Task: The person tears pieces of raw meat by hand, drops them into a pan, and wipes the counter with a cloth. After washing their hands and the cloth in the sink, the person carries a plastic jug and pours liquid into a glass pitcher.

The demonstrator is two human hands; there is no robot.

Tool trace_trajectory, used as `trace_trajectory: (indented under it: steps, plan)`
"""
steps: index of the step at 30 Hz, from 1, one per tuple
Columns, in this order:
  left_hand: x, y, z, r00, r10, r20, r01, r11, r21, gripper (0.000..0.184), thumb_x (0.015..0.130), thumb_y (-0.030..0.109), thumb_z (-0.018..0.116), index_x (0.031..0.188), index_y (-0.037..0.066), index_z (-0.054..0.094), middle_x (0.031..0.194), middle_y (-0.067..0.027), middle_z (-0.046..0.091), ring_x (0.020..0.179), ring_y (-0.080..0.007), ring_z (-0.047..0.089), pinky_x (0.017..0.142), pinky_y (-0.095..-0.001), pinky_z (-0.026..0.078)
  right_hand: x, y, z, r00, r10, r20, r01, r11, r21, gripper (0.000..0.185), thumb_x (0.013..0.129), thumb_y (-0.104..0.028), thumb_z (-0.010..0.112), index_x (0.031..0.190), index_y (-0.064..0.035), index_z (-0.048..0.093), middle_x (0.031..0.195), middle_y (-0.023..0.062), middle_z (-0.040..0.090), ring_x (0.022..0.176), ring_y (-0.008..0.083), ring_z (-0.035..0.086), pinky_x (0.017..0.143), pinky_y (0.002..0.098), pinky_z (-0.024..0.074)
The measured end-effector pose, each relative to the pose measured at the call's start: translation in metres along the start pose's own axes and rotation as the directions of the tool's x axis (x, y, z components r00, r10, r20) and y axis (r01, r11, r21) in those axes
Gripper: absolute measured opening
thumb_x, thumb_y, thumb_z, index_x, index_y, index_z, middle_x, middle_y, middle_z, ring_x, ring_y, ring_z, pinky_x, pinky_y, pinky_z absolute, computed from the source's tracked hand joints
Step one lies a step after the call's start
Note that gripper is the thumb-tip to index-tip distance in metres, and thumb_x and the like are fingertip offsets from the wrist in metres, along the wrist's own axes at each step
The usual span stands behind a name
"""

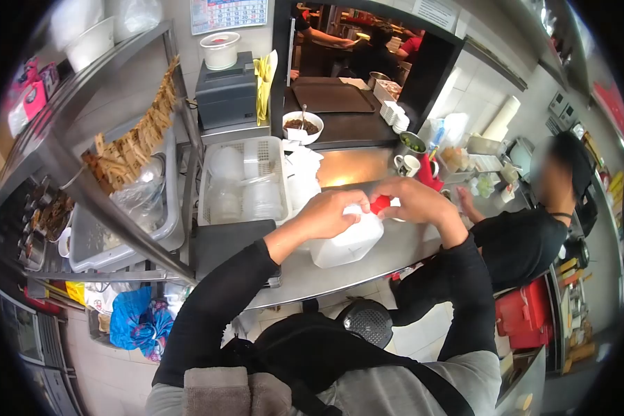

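Observation:
In the head view a white plastic jug is tilted over the steel counter's front edge. My left hand is closed on the jug near its top. The fingers of my right hand are closed around the red cap at the jug's neck. From here I cannot tell whether the cap is loose or tight. White paper lies just beyond my left hand. Past my right hand stand a white mug and a red container.
Left of the jug, a white crate holds clear plastic containers. A metal shelf rack stands further left. A co-worker in black is close on my right. Ahead, a brown tray and a bowl of dark food sit by the pass-through window.

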State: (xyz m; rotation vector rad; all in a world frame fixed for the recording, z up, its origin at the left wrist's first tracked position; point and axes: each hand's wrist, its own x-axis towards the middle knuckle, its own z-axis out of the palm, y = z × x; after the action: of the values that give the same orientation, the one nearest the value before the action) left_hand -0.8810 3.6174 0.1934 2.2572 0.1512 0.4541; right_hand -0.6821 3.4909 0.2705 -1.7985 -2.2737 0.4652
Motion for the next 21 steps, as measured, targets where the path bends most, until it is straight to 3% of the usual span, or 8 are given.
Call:
trace_trajectory:
  steps: [5, 7, 9, 10, 11, 17, 20, 21]
  plan:
    - [0.039, -0.037, -0.02, 0.987, 0.157, 0.014, -0.154, 0.98, -0.128, 0.019, 0.089, 0.024, 0.068, 0.105, 0.013, 0.066, 0.102, -0.004, 0.07, 0.09, -0.0198, 0.066, 0.076, -0.0336, 0.051, 0.02, 0.024, -0.027, 0.989, -0.048, -0.139, 0.068, 0.988, 0.142, 0.036, 0.074, -0.005, 0.077, 0.107, -0.0043, 0.064, 0.104, 0.0091, 0.067, 0.097, 0.0281, 0.065, 0.088, 0.0354, 0.0509]
    - [0.056, -0.029, -0.034, 0.95, -0.287, 0.123, 0.312, 0.872, -0.377, 0.029, 0.095, 0.038, 0.063, 0.107, 0.011, 0.066, 0.091, -0.0034, 0.067, 0.077, -0.0118, 0.061, 0.063, -0.0279, 0.048, 0.03, 0.035, -0.041, 0.969, -0.018, -0.247, 0.073, 0.973, 0.219, 0.036, 0.074, -0.004, 0.078, 0.106, -0.0042, 0.063, 0.102, 0.008, 0.067, 0.095, 0.0253, 0.065, 0.087, 0.0342, 0.0514]
    - [0.075, -0.034, -0.038, 0.955, -0.286, 0.082, 0.288, 0.821, -0.492, 0.035, 0.098, 0.041, 0.059, 0.111, 0.009, 0.065, 0.089, -0.0013, 0.064, 0.075, -0.0083, 0.057, 0.059, -0.0242, 0.044, 0.044, 0.043, -0.041, 0.913, -0.063, -0.403, 0.216, 0.913, 0.347, 0.035, 0.073, -0.004, 0.08, 0.104, -0.0036, 0.063, 0.099, 0.0071, 0.067, 0.094, 0.0208, 0.065, 0.086, 0.0331, 0.0522]
    - [0.084, -0.036, -0.04, 0.957, -0.285, 0.047, 0.256, 0.761, -0.596, 0.042, 0.1, 0.044, 0.054, 0.115, 0.006, 0.064, 0.086, 0.0008, 0.061, 0.073, -0.0049, 0.054, 0.055, -0.0204, 0.041, 0.055, 0.046, -0.041, 0.907, -0.129, -0.401, 0.238, 0.943, 0.234, 0.035, 0.073, -0.007, 0.082, 0.102, -0.0029, 0.063, 0.099, 0.0089, 0.066, 0.094, 0.0227, 0.065, 0.085, 0.0337, 0.0524]
    - [0.091, -0.036, -0.045, 0.956, -0.291, 0.046, 0.26, 0.759, -0.597, 0.042, 0.1, 0.044, 0.054, 0.115, 0.006, 0.064, 0.086, 0.0008, 0.061, 0.073, -0.0049, 0.054, 0.055, -0.0204, 0.041, 0.065, 0.048, -0.038, 0.883, -0.205, -0.422, 0.263, 0.961, 0.083, 0.038, 0.071, -0.012, 0.085, 0.101, -0.0029, 0.062, 0.099, 0.01, 0.066, 0.094, 0.0246, 0.065, 0.083, 0.0342, 0.0522]
    - [0.097, -0.046, -0.063, 0.927, -0.362, -0.101, 0.27, 0.828, -0.492, 0.038, 0.1, 0.038, 0.056, 0.114, 0.003, 0.062, 0.078, 0.0006, 0.058, 0.059, -0.0048, 0.047, 0.052, -0.021, 0.038, 0.123, 0.087, -0.026, 0.782, -0.331, -0.528, 0.436, 0.896, 0.085, 0.041, 0.072, -0.021, 0.087, 0.101, -0.0048, 0.063, 0.101, 0.0089, 0.067, 0.095, 0.0255, 0.065, 0.081, 0.0343, 0.0518]
    - [0.087, -0.049, -0.072, 0.878, -0.45, -0.165, 0.314, 0.8, -0.511, 0.031, 0.099, 0.034, 0.059, 0.102, 0.004, 0.06, 0.076, -0.0002, 0.058, 0.061, -0.0063, 0.048, 0.054, -0.0232, 0.039, 0.163, 0.138, -0.038, 0.779, -0.278, -0.561, 0.47, 0.852, 0.23, 0.043, 0.078, -0.02, 0.084, 0.112, -0.006, 0.062, 0.102, 0.0045, 0.068, 0.094, 0.0151, 0.064, 0.08, 0.0291, 0.051]
    - [0.082, -0.048, -0.077, 0.837, -0.505, -0.212, 0.343, 0.786, -0.514, 0.031, 0.098, 0.035, 0.061, 0.096, 0.004, 0.059, 0.075, -0.0006, 0.057, 0.063, -0.0077, 0.049, 0.056, -0.0252, 0.04, 0.186, 0.172, -0.032, 0.838, -0.052, -0.544, 0.361, 0.8, 0.48, 0.055, 0.081, -0.018, 0.081, 0.126, -0.0034, 0.053, 0.098, 0.0048, 0.068, 0.091, 0.012, 0.064, 0.079, 0.0273, 0.0506]
